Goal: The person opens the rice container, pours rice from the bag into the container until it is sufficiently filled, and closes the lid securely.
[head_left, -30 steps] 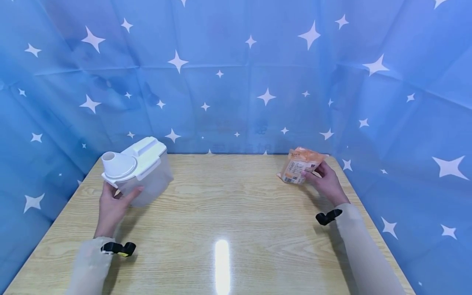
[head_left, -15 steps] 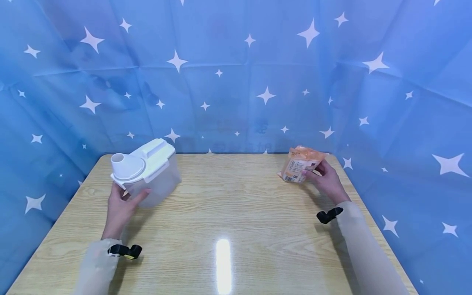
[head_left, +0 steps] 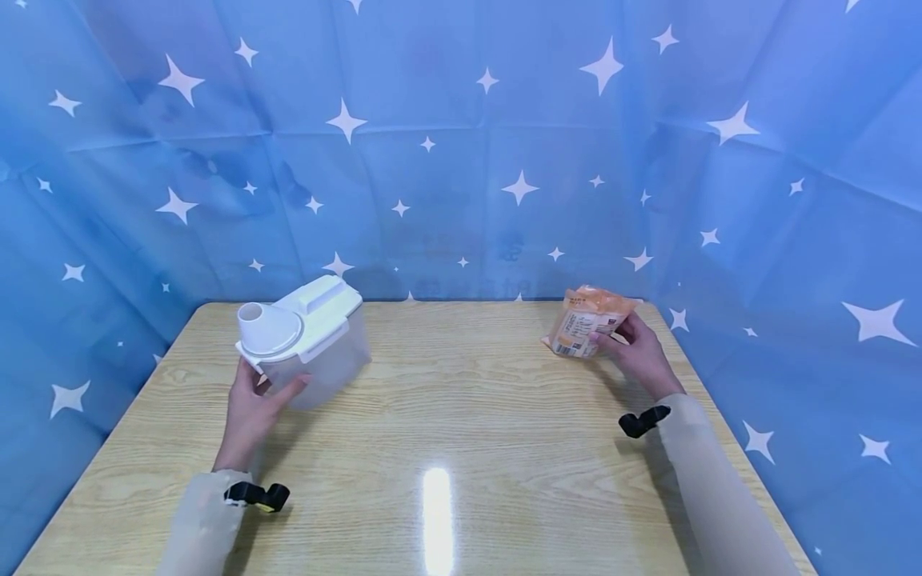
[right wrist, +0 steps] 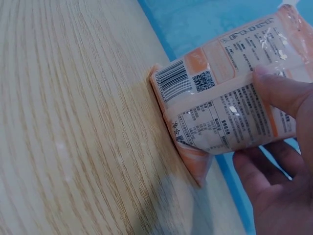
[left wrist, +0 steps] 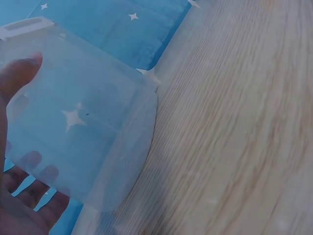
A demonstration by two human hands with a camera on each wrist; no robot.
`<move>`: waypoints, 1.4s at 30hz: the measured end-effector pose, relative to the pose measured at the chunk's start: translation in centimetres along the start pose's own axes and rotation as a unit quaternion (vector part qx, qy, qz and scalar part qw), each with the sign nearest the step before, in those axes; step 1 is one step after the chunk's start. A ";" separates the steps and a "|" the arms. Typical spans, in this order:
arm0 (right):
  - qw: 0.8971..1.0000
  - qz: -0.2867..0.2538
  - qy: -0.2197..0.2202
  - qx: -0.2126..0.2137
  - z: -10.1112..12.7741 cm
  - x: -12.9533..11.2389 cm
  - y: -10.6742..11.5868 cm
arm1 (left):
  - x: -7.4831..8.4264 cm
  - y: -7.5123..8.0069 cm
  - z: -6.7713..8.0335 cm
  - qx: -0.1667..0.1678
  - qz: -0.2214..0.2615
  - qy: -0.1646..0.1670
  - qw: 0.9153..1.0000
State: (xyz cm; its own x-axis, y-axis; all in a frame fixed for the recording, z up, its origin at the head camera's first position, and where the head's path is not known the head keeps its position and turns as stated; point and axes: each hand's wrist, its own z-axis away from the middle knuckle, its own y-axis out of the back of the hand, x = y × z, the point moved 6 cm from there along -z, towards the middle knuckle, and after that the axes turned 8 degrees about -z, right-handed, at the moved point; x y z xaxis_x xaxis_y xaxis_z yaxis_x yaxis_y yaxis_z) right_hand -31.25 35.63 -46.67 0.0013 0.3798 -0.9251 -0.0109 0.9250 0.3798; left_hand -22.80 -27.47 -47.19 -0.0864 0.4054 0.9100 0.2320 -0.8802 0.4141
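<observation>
You wear long, pale beige sleeves of a soft, thin fabric on both arms; each one ends at the wrist, well behind the fingers. The left sleeve (head_left: 198, 520) bunches slightly at its cuff, and the right sleeve (head_left: 709, 488) runs smooth and loose down the forearm. Just behind your bare left hand (head_left: 252, 408) sits a small black clip-shaped wrist mount (head_left: 258, 496) with a yellow patch on its underside, jutting sideways from the cuff. A matching black wrist mount (head_left: 643, 422) sticks out behind your bare right hand (head_left: 641, 356). Your fingers carry no rings or gloves, and the nails are short and unpainted.
</observation>
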 end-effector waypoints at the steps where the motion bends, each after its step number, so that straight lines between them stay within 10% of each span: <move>1: 1.000 0.000 -0.001 0.000 0.0 0.0 0.0 | 0.0 -0.1 0.0 -0.001 0.001 -0.002 1.000; 42: 1.000 0.007 -0.010 -0.001 -0.1 0.3 0.1 | 2.4 -5.9 1.8 -0.072 0.023 -0.079 0.994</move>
State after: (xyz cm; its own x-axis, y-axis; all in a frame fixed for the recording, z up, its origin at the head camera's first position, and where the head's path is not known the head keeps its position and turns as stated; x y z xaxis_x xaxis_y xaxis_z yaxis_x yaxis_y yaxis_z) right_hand -31.40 35.79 -46.88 0.0211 0.3922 -0.9196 -0.0135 0.9199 0.3920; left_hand -22.68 -20.85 -47.48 0.0764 0.3884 0.9183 0.0900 -0.9199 0.3816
